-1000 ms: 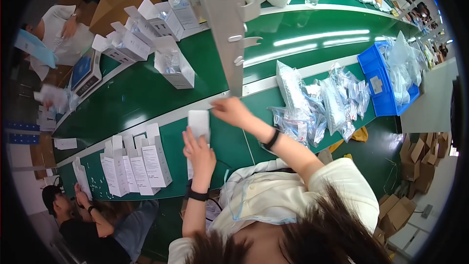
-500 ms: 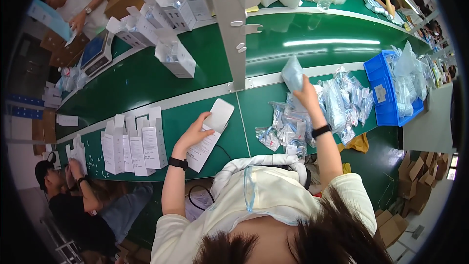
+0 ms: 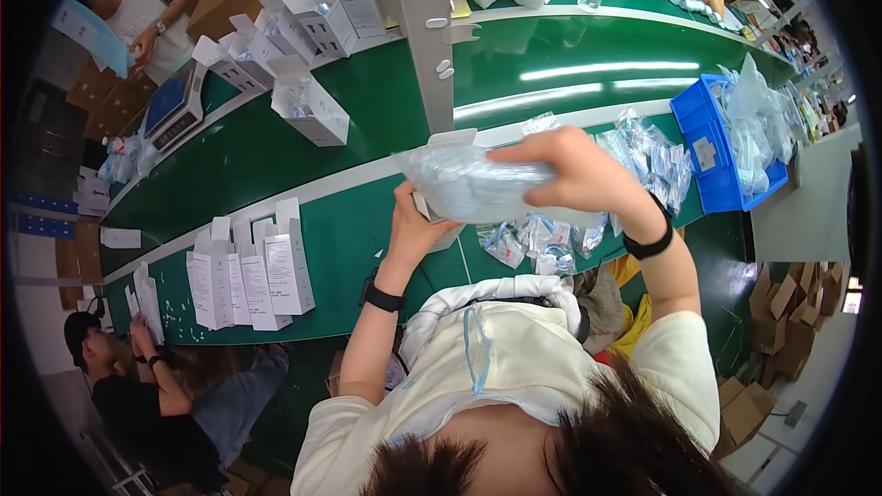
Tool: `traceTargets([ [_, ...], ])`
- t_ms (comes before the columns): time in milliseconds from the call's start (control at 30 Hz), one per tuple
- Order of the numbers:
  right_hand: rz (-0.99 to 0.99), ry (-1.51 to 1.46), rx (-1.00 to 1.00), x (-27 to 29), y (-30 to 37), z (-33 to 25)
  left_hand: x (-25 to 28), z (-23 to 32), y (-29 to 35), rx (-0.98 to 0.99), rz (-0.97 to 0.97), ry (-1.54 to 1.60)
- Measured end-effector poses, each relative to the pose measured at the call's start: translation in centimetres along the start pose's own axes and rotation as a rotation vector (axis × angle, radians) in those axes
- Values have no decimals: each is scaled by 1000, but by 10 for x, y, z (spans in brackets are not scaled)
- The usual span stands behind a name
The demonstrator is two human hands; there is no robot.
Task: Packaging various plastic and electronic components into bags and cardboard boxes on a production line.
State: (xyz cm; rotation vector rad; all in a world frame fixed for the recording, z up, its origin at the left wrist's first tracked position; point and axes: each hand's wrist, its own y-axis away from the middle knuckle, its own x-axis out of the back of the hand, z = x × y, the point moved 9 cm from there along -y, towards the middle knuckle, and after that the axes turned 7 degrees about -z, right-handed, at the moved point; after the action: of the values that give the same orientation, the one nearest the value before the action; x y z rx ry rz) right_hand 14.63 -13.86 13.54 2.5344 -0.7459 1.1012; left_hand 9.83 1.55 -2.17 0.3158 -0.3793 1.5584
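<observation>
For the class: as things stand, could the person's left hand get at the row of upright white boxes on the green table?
Probably not at once: the left hand is holding a white box, though nothing stands between it and the upright white boxes.

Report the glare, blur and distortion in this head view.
Head view: bright streaks of lamp glare lie across the green belt; the clear bag in the right hand looks smeared, its contents unreadable; the left hand is sharper; fisheye bends the belt's white edge and darkens the corners.
</observation>
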Motion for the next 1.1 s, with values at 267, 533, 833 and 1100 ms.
traceTargets([
  [267, -523, 766, 147, -110, -70, -11, -23, 2, 20, -222, 53, -30],
  [533, 119, -83, 682, -26, -46, -56, 24, -32, 44, -307, 418, 163],
  [833, 539, 200, -649, -24, 57, 308, 2, -49, 33, -137, 323, 64],
  [1100, 438, 189, -245, -63, 30, 226, 14, -61, 39, -83, 295, 23],
])
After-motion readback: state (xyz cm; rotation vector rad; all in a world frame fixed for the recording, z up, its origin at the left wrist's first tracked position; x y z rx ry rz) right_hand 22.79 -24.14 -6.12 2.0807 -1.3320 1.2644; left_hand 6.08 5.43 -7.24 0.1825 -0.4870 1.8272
